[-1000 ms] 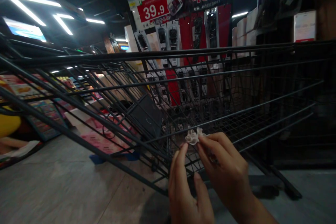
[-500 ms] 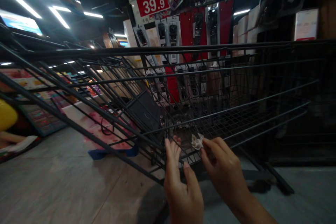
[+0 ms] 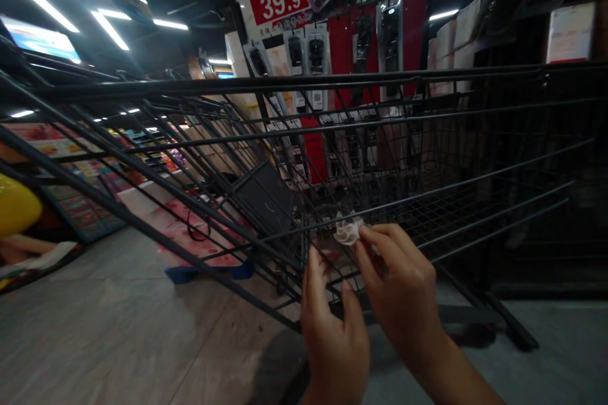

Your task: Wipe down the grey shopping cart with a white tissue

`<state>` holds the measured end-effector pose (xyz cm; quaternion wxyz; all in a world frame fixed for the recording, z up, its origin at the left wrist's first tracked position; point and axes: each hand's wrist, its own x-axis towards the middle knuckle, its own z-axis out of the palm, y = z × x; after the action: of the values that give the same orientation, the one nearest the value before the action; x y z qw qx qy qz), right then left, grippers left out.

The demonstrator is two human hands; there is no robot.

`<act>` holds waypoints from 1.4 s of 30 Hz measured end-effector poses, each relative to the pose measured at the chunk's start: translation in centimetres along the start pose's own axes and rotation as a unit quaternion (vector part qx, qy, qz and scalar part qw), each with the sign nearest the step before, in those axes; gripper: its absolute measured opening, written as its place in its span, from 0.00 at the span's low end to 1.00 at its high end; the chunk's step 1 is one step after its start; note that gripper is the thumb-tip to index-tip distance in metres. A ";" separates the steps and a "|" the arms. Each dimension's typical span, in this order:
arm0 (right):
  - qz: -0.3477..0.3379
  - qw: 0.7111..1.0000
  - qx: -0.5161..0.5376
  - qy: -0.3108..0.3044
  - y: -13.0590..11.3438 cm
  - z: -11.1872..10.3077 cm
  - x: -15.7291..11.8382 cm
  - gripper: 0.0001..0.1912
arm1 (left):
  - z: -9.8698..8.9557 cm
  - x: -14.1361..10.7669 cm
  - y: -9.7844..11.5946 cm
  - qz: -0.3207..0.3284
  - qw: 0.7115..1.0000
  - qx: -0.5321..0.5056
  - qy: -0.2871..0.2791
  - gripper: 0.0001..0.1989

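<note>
Between the thumb and forefinger of my right hand (image 3: 399,272) is a crumpled white tissue (image 3: 348,231), held up in front of the cart's wire side. My left hand (image 3: 332,323) is just to its left and lower, palm turned inward, thumb apart from the upright fingers, holding nothing. The black wire shopping cart (image 3: 285,83) spans the view directly beyond both hands. Its bars run close to my fingertips; whether they touch I cannot tell.
Behind the cart stands a rack of packaged belts (image 3: 316,54) under red price signs (image 3: 280,3). A pink box display (image 3: 190,234) rests on a blue base at left. A yellow object (image 3: 19,205) shows at the far left. Grey floor (image 3: 118,329) lies below.
My right hand has moved up and slightly left with the tissue, which now hangs above my left fingertips. My left fingers have drawn closer together. The view has shifted slightly.
</note>
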<state>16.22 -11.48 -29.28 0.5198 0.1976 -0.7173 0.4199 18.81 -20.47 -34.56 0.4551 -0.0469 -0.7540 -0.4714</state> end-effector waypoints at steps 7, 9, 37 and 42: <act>0.029 0.997 -0.038 -0.064 1.5 -0.1 -1.6 0.09 | 0.1 0.5 0.1 0.013 1.000 -0.012 -0.003 0.26; 0.028 0.995 -0.058 -0.080 2.1 -0.2 -2.3 0.10 | 0.0 0.6 0.1 0.017 1.000 -0.013 -0.002 0.26; 0.023 1.000 0.002 -0.017 1.6 -1.5 1.3 0.10 | 0.4 0.7 0.7 -0.001 1.000 -0.026 -0.013 0.27; 0.036 0.998 -0.020 -0.048 2.8 -1.4 0.0 0.09 | 0.2 0.8 0.7 0.008 0.999 -0.019 -0.027 0.27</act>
<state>15.01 -8.80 -30.21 0.4736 0.1811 -0.7563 0.4134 18.57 -20.18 -33.50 0.4377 -0.0745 -0.7561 -0.4808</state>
